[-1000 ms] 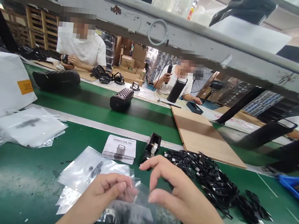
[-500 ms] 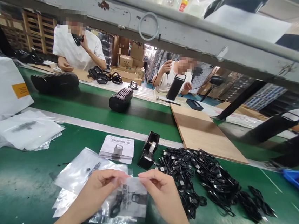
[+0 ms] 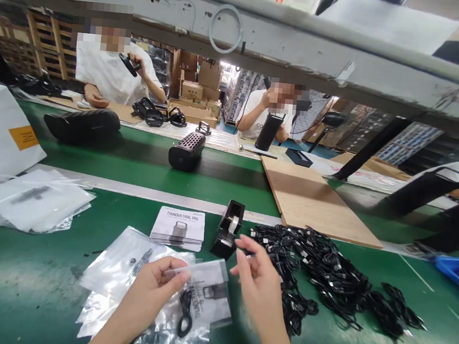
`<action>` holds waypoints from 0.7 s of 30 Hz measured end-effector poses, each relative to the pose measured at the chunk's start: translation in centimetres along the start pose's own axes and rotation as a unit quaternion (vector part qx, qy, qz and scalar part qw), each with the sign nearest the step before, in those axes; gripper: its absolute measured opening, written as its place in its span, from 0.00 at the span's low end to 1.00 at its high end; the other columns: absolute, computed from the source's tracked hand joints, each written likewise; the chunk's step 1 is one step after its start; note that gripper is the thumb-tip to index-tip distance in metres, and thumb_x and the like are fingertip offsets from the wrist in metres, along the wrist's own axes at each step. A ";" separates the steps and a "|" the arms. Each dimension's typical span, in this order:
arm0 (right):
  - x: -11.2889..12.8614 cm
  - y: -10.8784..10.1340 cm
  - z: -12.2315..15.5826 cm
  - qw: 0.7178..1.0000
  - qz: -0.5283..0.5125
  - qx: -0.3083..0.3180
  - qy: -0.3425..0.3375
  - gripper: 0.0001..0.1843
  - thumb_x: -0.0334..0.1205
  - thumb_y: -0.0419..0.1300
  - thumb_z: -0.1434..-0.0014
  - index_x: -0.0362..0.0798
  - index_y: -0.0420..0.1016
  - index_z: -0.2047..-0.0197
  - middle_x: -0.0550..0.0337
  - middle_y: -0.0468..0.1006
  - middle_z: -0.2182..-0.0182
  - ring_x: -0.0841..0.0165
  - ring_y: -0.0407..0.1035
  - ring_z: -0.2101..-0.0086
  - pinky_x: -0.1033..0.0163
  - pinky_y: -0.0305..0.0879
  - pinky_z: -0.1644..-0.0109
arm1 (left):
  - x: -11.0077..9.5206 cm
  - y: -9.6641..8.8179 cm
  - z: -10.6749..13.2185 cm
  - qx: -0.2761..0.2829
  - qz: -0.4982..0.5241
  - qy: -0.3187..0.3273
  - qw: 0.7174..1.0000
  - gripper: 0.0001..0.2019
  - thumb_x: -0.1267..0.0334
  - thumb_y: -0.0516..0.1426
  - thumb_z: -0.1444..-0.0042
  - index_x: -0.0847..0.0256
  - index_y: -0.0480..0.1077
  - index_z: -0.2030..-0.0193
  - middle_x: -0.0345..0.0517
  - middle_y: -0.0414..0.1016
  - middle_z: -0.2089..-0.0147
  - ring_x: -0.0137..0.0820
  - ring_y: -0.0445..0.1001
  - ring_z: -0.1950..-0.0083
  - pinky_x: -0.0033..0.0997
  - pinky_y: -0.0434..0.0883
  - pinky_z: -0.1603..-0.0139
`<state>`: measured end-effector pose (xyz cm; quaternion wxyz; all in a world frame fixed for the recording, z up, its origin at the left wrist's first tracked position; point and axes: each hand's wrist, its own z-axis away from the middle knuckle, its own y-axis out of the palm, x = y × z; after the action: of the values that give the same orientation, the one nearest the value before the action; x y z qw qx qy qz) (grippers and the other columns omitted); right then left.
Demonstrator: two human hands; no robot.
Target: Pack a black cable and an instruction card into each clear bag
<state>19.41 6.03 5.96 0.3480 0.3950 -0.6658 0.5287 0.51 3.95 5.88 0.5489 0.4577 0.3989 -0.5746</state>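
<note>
A clear plastic bag [image 3: 216, 304] hangs from my left hand [image 3: 149, 288], pinched at its top edge between thumb and fingers. Through the film show a printed booklet and a coiled black cable [image 3: 185, 314]. My right hand [image 3: 258, 280] is off the bag, fingers apart and holding nothing, close to the front of a black tape dispenser [image 3: 227, 231]. Below and left of the held bag lie several flat clear bags [image 3: 114, 269]. Behind them is a stack of "Thunder Trail Pro" booklets [image 3: 177, 227].
A heap of black cables [image 3: 317, 272] covers the right side. Beyond it lie a wooden board [image 3: 319, 202] and a blue tray [image 3: 457, 278]. Black speakers [image 3: 186, 151] stand on the green belt. More bags [image 3: 34, 199] lie left. A shelf beam [image 3: 282, 50] crosses overhead; people work opposite.
My right hand has let go of the bag's top edge and moved up and right toward the tape dispenser. The bag now tilts in my left hand alone.
</note>
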 end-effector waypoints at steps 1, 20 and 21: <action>-0.3 0.1 -0.5 0.999 0.008 -0.026 0.045 0.18 0.43 0.54 0.44 0.50 0.66 0.50 0.55 0.74 0.58 0.70 0.69 0.74 0.61 0.67 0.66 | 0.1 0.0 0.0 -0.013 0.009 0.000 1.000 0.14 0.51 0.61 0.56 0.61 0.71 0.71 0.39 0.73 0.76 0.29 0.70 0.74 0.24 0.63 0.75; -1.1 0.2 -2.3 0.953 -0.207 0.012 0.222 0.16 0.52 0.60 0.51 0.47 0.65 0.71 0.58 0.73 0.60 0.66 0.74 0.64 0.63 0.66 0.60 | 0.5 -0.4 0.8 -0.089 0.032 0.001 0.995 0.19 0.49 0.61 0.59 0.62 0.70 0.68 0.37 0.71 0.79 0.27 0.67 0.76 0.22 0.61 0.76; -1.1 0.3 -1.8 0.955 -0.212 0.007 0.207 0.16 0.52 0.60 0.51 0.46 0.66 0.72 0.56 0.72 0.56 0.65 0.73 0.62 0.62 0.65 0.57 | 0.5 -0.4 0.8 -0.087 0.028 0.000 0.996 0.19 0.48 0.61 0.59 0.62 0.70 0.67 0.37 0.70 0.79 0.26 0.65 0.78 0.22 0.60 0.78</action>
<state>19.68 8.02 5.26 0.5793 0.4116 -0.4765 0.5176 0.01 3.11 5.62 0.6024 0.4191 0.4349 -0.5219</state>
